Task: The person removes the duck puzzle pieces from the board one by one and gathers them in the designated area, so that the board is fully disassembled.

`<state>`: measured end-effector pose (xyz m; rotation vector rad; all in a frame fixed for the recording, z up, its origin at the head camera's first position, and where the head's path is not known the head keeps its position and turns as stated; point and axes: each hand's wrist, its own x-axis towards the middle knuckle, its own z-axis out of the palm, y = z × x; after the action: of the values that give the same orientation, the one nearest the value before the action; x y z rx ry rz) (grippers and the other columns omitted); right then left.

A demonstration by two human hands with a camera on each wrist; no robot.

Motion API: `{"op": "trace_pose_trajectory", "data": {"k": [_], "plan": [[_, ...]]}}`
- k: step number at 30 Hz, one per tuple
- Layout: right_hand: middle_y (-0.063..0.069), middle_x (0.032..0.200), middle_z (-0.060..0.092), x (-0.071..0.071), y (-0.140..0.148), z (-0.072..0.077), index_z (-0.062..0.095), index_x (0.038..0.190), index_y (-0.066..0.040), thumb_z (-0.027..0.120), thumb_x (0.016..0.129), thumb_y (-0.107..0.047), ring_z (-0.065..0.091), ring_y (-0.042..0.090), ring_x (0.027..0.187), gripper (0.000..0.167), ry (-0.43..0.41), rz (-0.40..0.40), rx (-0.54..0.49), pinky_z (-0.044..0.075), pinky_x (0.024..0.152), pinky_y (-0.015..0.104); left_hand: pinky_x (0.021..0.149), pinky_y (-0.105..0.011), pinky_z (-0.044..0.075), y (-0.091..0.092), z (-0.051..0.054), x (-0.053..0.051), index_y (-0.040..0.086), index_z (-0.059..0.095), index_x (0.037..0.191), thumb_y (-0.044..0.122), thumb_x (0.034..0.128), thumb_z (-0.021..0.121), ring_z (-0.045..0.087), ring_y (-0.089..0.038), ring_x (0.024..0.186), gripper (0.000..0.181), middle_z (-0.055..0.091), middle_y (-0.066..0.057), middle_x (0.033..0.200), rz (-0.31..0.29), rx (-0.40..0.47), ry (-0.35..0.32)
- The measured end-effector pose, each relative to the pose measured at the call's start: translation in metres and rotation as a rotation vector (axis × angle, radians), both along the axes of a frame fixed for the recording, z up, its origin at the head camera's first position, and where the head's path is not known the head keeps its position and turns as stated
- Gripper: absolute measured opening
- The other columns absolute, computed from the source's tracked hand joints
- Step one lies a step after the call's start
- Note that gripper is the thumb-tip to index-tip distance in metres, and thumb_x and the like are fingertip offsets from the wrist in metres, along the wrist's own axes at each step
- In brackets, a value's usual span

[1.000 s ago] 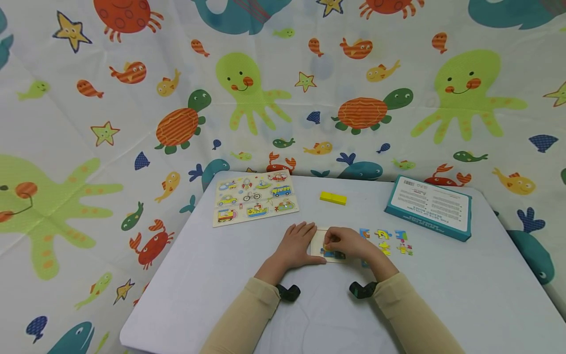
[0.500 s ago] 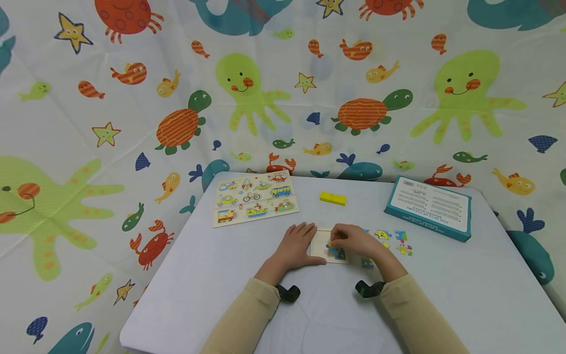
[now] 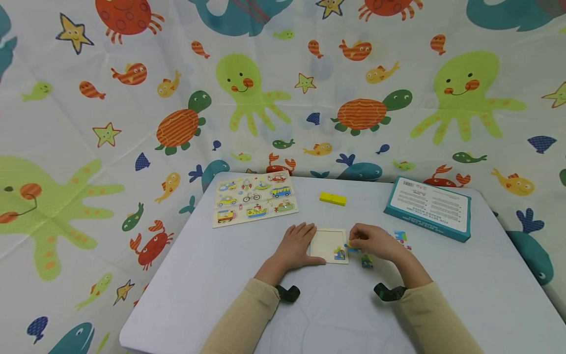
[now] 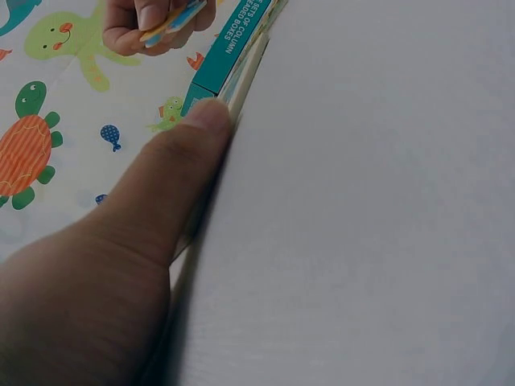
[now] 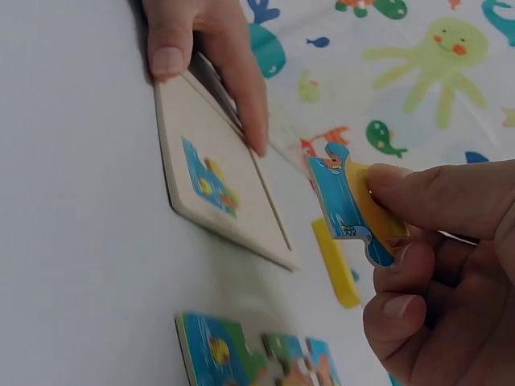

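Note:
My left hand (image 3: 295, 248) rests along the left side of a small wooden puzzle tray (image 3: 325, 241), its fingers straight and the thumb lying at the near edge. One blue and yellow puzzle piece (image 3: 339, 253) lies in the tray's near right corner. Just past the tray's right edge, my right hand (image 3: 376, 241) pinches another puzzle piece (image 5: 346, 205), blue with a yellow part, between thumb and fingers. In the right wrist view this piece is raised off the table. A loose puzzle piece (image 3: 367, 261) lies below the right hand, which hides several others.
More loose pieces (image 3: 400, 236) show beyond the right hand. A vehicle picture board (image 3: 252, 196) lies at the back left, a yellow block (image 3: 333, 198) at the back middle. The teal box (image 3: 429, 206) is at the back right. Behind the table hangs a sea-animal cloth (image 3: 274, 73).
My right hand has moved right, from over the tray to past its right edge, taking a blue and yellow puzzle piece out of it. The left hand has stayed put.

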<state>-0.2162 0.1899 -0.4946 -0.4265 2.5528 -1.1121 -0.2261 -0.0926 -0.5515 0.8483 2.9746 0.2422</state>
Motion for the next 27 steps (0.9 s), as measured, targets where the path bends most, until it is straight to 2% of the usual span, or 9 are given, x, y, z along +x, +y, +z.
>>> {"op": "trace_pose_trajectory", "data": {"k": [8, 14, 27], "plan": [[0.002, 0.094, 0.062, 0.008, 0.028, 0.003, 0.062, 0.100, -0.018, 0.065, 0.096, -0.029, 0.055, 0.022, 0.088, 0.013, -0.024, -0.031, -0.011, 0.047, 0.071, 0.032, 0.123, -0.048, 0.019, -0.001, -0.003, -0.001, 0.017, 0.028, 0.157, 0.085, 0.0757, 0.053, 0.024, -0.023, 0.152, 0.109, 0.030, 0.002, 0.162, 0.004, 0.005, -0.002], [0.003, 0.093, 0.061, 0.013, 0.047, 0.004, 0.062, 0.099, -0.016, 0.065, 0.096, -0.030, 0.054, 0.021, 0.085, 0.015, -0.008, -0.029, 0.004, 0.047, 0.068, 0.030, 0.123, -0.048, 0.019, -0.001, -0.005, -0.002, 0.018, 0.029, 0.157, 0.087, 0.0755, 0.051, 0.024, -0.023, 0.151, 0.109, 0.030, 0.002, 0.162, 0.002, 0.006, 0.007], [0.003, 0.086, 0.059, 0.020, 0.083, -0.009, 0.061, 0.099, -0.014, 0.064, 0.096, -0.031, 0.054, 0.017, 0.077, 0.018, -0.075, -0.021, 0.019, 0.045, 0.063, 0.027, 0.123, -0.049, 0.019, -0.001, -0.005, -0.001, 0.017, 0.029, 0.157, 0.086, 0.0758, 0.051, 0.024, -0.023, 0.151, 0.109, 0.030, 0.002, 0.162, 0.000, 0.006, 0.005]]}}
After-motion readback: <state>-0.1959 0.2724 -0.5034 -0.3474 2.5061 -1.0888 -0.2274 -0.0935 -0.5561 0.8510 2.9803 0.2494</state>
